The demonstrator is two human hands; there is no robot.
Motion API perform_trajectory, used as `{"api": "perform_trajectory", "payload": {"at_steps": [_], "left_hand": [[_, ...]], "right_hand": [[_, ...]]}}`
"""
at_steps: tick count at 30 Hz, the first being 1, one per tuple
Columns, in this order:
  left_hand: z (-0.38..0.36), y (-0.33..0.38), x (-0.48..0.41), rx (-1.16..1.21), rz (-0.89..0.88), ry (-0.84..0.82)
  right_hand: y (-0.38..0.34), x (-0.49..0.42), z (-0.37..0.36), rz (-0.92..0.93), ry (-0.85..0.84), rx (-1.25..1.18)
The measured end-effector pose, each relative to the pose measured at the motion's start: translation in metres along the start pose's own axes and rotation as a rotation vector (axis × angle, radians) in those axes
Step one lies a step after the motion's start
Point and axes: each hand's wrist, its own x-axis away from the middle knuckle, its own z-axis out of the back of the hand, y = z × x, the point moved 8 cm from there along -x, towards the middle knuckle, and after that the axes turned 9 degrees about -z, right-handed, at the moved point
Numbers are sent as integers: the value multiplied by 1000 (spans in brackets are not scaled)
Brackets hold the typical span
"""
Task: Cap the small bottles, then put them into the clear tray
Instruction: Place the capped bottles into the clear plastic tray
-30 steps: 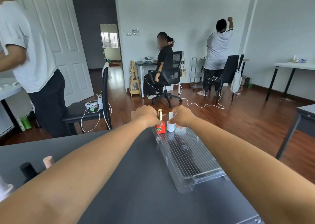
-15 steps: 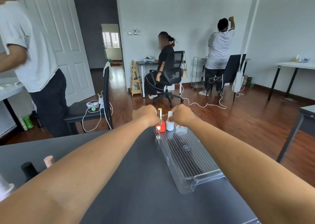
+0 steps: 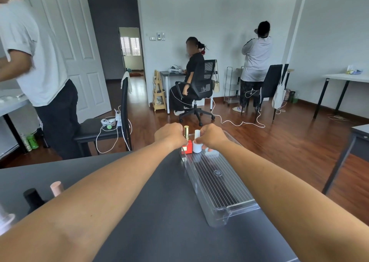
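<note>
Matte dark table [image 3: 163, 211]; ribbed clear tray [image 3: 223, 192]; red square bottle [image 3: 187, 149], white cylinder bottle [image 3: 197, 147].

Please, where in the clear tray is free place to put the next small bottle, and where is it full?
The clear tray is bare from the red bottle and white bottle to its near wall. The far end is crowded: both bottles stand there between the left hand and right hand.

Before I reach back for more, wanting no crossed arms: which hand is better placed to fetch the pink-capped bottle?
Probably the left hand: the pink-capped bottle stands at the table's left edge, beside that forearm, far from the right hand.
</note>
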Motion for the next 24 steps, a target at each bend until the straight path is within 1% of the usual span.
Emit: {"api": "perform_trajectory", "payload": {"at_steps": [8,14,16,19,22,24], "left_hand": [[1,1,3,16,-4,9],[14,-1,11,91,-19,47],[21,-4,16,128,-19,69],[39,-7,30,196,-23,135],[61,-14,51,252,-41,200],[77,-23,69,288,-42,217]], "right_hand": [[-1,4,-1,-9,-13,8],[-6,15,8,5,11,-38],[-12,21,14,27,48,-32],[-21,32,25,78,156,-24],[-35,54,36,130,251,-134],[-48,72,38,171,276,-221]]}}
